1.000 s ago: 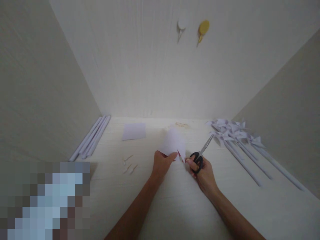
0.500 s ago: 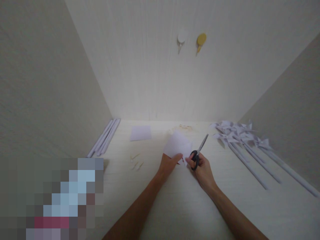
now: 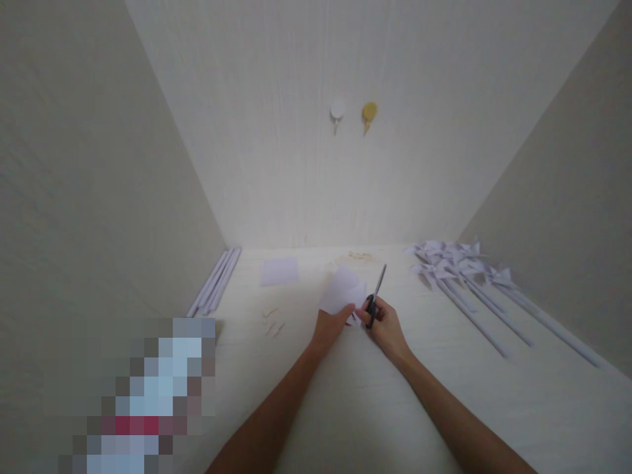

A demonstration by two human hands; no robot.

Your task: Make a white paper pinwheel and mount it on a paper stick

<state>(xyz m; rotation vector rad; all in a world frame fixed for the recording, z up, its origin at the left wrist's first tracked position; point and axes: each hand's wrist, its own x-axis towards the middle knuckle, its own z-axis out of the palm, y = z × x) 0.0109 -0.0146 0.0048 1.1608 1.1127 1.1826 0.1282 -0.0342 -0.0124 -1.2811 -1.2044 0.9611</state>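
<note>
My left hand [image 3: 327, 329] grips a square sheet of white paper [image 3: 336, 289] along its near edge, thumb on top. Cut lines seem to split the sheet near its right side, though blur hides how far they run. In my right hand [image 3: 390, 329] is a pair of black-handled scissors [image 3: 371, 309], blades pointing up and away from the paper. The fingertips of that hand also meet the paper's near right corner, close to my left thumb. Both hands are closed, side by side just above the white table.
White paper rolls [image 3: 215, 280] lie at the left wall, near a flat paper sheet [image 3: 280, 270]. Several small strips [image 3: 274, 328] sit left of my hands. Paper pinwheels [image 3: 451, 260] on sticks lie at right. Two hooks [image 3: 369, 113] are on the back wall. A pixelated patch covers the lower left.
The whole view has shifted, with the wall hooks now lower and further left. My right hand with the scissors has come slightly nearer my left hand, and the paper's right part looks more folded.
</note>
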